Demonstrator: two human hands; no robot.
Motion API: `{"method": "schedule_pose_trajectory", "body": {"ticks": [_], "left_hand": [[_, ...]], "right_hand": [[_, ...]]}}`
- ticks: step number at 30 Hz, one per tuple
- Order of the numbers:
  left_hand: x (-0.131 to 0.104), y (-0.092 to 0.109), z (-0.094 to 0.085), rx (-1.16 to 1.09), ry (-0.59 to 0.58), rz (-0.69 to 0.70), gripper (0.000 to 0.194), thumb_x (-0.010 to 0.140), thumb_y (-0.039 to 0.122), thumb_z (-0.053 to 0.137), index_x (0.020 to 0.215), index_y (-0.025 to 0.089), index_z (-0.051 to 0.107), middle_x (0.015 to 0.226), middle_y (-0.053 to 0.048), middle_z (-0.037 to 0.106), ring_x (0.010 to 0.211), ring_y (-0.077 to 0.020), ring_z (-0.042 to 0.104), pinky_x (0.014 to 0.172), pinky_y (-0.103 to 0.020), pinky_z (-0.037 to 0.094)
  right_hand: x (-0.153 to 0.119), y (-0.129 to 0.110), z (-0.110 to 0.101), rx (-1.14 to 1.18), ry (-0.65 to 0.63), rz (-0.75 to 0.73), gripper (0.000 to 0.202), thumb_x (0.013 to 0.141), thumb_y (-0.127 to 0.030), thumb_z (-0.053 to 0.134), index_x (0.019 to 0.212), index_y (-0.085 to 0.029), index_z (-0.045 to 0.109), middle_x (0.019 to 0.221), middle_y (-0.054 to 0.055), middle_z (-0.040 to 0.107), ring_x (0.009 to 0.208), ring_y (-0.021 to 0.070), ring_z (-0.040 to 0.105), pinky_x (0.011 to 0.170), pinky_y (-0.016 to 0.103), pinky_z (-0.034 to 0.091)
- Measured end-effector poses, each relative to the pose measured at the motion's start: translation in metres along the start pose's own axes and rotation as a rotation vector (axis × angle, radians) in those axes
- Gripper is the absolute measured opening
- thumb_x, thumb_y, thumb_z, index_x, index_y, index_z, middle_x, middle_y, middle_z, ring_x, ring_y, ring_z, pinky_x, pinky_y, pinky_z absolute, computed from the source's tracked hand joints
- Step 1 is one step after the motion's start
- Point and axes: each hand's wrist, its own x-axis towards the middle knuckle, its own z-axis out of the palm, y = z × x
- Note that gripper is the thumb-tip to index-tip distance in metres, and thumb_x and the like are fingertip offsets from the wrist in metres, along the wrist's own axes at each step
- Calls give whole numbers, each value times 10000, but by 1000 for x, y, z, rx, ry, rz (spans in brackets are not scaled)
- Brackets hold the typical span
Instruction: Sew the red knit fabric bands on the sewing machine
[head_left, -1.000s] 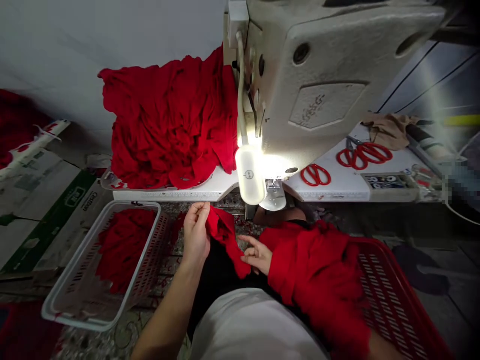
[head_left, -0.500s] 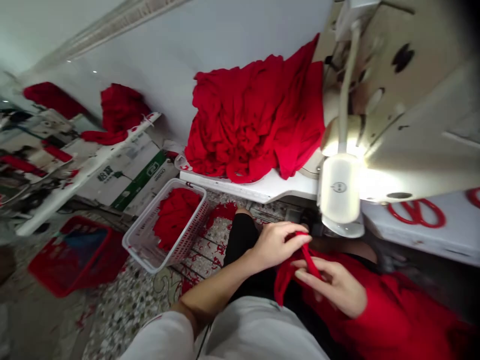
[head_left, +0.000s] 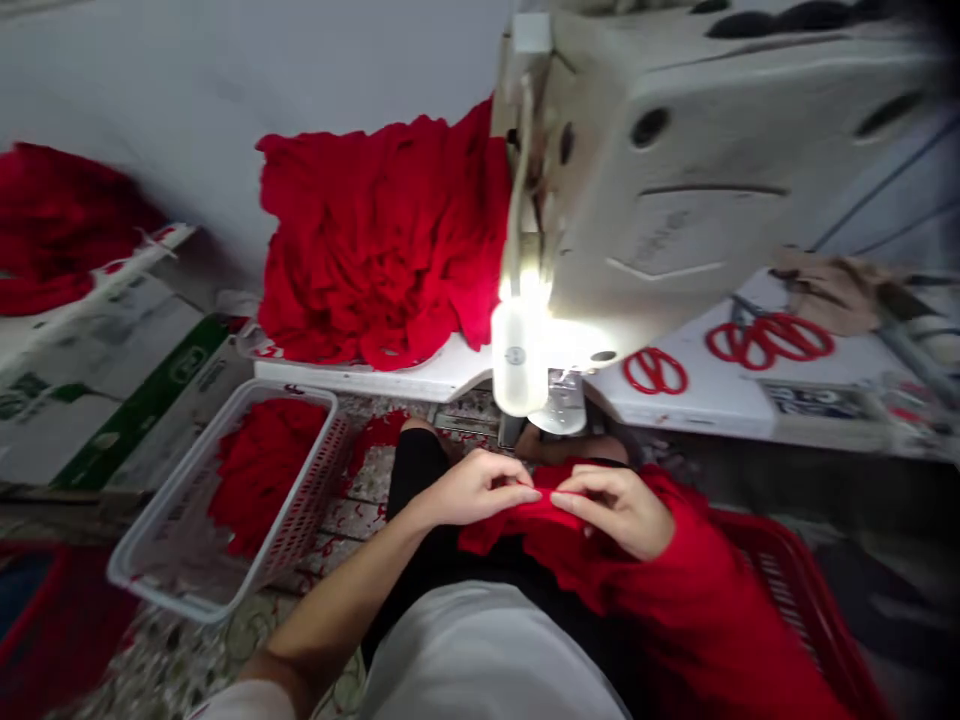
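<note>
Red fabric (head_left: 675, 610) lies over the lap and spreads down to the right. My left hand (head_left: 487, 488) pinches an edge of it between thumb and fingertips. Close beside, my right hand (head_left: 619, 508) pinches the same edge, with a short stretch of cloth between the two. Above the hands is the lit lamp (head_left: 519, 358) of a white sewing machine (head_left: 697, 200). A large heap of red cloth (head_left: 382, 245) rests on the white table to the left of the machine.
A white basket (head_left: 300, 485) with red cloth stands at the left, near a red basket (head_left: 60, 600). Another red basket (head_left: 806, 610) is at the right. Red-handled scissors (head_left: 772, 340) lie on the white tabletop (head_left: 697, 410). Red scraps litter the floor.
The view has turned to the right. My hands have come level and closer together, and the cloth, earlier a hanging folded strip, now runs between their fingertips.
</note>
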Motion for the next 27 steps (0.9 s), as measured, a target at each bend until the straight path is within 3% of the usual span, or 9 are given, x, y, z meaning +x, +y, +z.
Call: {"method": "schedule_pose_trajectory", "body": {"ticks": [3,5,7,9,12,15,19,22,27], "left_hand": [[-3,-2,6,-109,170,-117,255,928,380,702,974,134,752,675,8,606,570,-100,529,545,-199,407],[-3,-3,8,-206,211,-134,306,915,375,721,1113,142,733,674,27,572,528,-88,515,510,-193,399],[-3,-1,5,-195,211,-77,305,942,355,688,1170,160,745,728,-2,618,549,-100,558,532,-209,440],[-3,2,0,-48,223,23,248,974,321,644,1114,180,793,777,-42,680,612,-126,603,585,-233,473],[0,9,-8,177,261,150,225,997,262,606,1049,184,811,804,-68,727,690,-158,634,658,-260,489],[4,16,-14,221,291,191,209,1002,241,591,1000,176,790,836,-69,740,717,-166,647,699,-272,500],[14,24,-19,150,363,106,220,996,263,593,919,176,780,856,-53,755,766,-182,673,742,-278,514],[24,29,-22,76,411,-5,241,977,306,612,861,163,766,784,-38,732,730,-182,658,702,-274,509],[41,36,-26,-18,547,-72,191,873,330,750,786,172,686,704,-19,658,655,-166,599,624,-274,492]], "right_hand": [[-2,4,-3,15,170,-15,383,892,-516,729,796,-156,816,743,81,688,601,170,631,531,268,503],[-1,2,-2,-11,235,-35,368,892,-494,734,782,-153,816,707,77,683,628,173,619,558,274,482],[-2,-4,0,-3,259,-15,361,906,-476,720,789,-148,814,656,50,648,578,148,567,520,264,427],[-3,-13,1,-17,279,-23,341,912,-452,717,785,-150,810,633,32,615,553,135,529,499,261,389],[-4,-31,-1,-105,339,-122,275,927,-382,711,792,-164,811,646,37,626,578,146,542,538,280,410],[-1,-45,-6,-166,398,-194,222,930,-335,709,814,-178,815,667,42,646,590,155,551,567,296,430],[12,-46,-10,-99,475,-144,229,897,-350,741,761,-175,799,621,16,593,572,146,510,555,295,402],[22,-38,-12,55,508,-56,266,866,-392,770,735,-161,779,592,12,601,554,138,488,532,287,379],[31,-26,-19,299,546,57,336,782,-462,838,687,-157,734,499,-16,565,448,110,439,430,255,325]]}}
